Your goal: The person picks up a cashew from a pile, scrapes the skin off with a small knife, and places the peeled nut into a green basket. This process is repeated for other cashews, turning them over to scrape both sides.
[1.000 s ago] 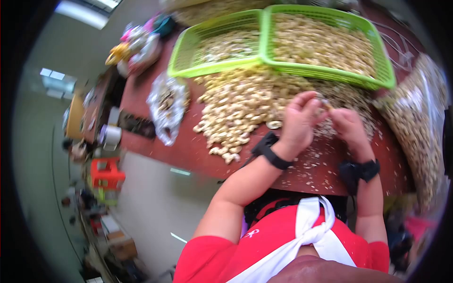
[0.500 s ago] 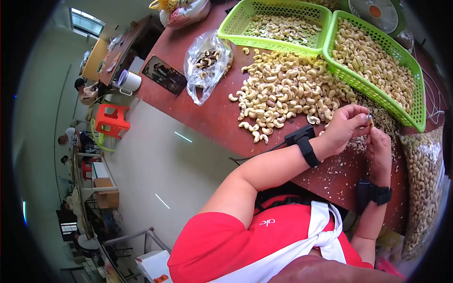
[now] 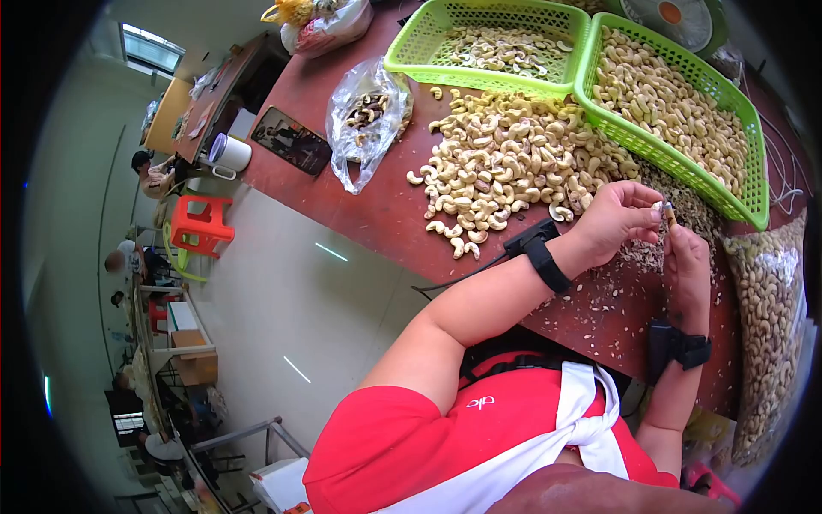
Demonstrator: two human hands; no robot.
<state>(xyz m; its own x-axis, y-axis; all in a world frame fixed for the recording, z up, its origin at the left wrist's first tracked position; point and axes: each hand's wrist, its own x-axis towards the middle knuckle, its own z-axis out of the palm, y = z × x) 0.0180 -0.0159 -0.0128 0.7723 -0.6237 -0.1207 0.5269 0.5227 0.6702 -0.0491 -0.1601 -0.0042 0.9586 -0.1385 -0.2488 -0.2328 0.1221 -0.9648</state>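
Note:
My left hand is closed in a pinch on a pale cashew nut, which its fingers partly hide. Close beside it, my right hand grips a small knife with a brownish handle and a short pale tip pointing up at the nut. Under and behind both hands lie brown skin scraps, spread over the red table. A large heap of cashews lies just left of my left hand.
Behind the heap stand two green baskets, one part-filled and one full of cashews. A clear bag with dark pieces, a phone and a mug are at left. A tall cashew sack leans at right.
The hands have drawn slightly apart at the fingertips, and the knife shows more plainly and upright. The whole view has shifted a little; the heap and baskets look unchanged.

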